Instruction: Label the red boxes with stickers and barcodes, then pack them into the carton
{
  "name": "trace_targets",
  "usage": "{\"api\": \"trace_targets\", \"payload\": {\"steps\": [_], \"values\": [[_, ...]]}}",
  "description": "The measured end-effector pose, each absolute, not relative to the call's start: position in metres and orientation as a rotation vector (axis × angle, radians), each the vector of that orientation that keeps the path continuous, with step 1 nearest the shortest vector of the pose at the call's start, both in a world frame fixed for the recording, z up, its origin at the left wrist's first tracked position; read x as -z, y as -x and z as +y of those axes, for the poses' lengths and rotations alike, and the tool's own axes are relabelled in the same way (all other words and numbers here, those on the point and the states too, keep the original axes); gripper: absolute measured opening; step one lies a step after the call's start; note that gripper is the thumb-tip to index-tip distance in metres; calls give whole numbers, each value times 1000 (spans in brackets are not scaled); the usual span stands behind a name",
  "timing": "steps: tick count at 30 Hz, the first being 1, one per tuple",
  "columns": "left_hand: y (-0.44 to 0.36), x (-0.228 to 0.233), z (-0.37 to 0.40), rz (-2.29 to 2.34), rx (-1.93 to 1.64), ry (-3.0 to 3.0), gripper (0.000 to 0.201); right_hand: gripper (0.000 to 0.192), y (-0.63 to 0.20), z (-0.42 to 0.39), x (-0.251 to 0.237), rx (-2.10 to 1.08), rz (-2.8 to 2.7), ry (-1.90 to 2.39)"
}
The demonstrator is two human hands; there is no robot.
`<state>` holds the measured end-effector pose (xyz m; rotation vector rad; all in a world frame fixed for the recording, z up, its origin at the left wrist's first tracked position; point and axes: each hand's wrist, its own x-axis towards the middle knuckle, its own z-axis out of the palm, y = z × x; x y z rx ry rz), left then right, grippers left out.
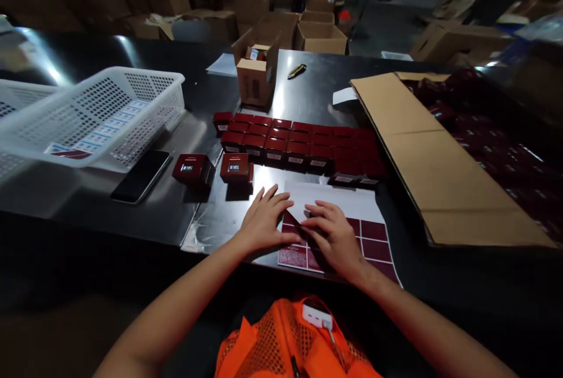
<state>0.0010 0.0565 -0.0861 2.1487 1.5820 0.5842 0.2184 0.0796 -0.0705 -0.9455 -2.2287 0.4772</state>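
While we look down from the head camera, our left hand point(264, 222) and right hand point(332, 237) meet over a sticker sheet point(347, 222) lying at the near edge of the dark table point(176, 214). The left hand rests flat on the sheet with fingers spread, pinning it, while the right hand's thumb and forefinger pinch a dark red sticker point(294, 221) whose corner is lifted off the backing. We judge the sticker to be very light, thin and floppy, tacky on its underside and apt to curl or crease, so it is best taken by a corner or edge, with the backing held down. Just beyond the sheet stand rows of small red boxes point(299, 146), packed touching one another, and two more red boxes point(213, 170) sit apart to the left. Further left lie a black phone point(141, 176) and a white basket point(101, 114). To the right a flat cardboard sheet point(435, 155) lies; far off stands an open carton point(255, 73).
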Motion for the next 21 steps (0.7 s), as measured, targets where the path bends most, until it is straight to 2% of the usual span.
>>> {"api": "trace_targets", "payload": {"steps": [4,7,10,13,16,18,21], "values": [[-3,88,59,1567,-605,-2166,89,7,-221,99,12,-686,-2071,996],[-3,91,56,1545,-731,-2249,100,19,-215,125,-11,-573,-1885,945],[10,87,49,1614,-1174,-2361,93,41,-201,142,1,-366,-1771,829],[42,65,44,1913,-1482,-2344,76,49,-192,146,29,-143,-1739,735],[85,36,54,2168,-1138,-2328,91,57,-194,144,47,-6,-1789,648],[109,23,68,2092,-820,-2336,97,62,-199,144,50,18,-1807,614],[124,16,81,1954,-693,-2261,84,70,-204,145,47,-7,-1764,615]]}}
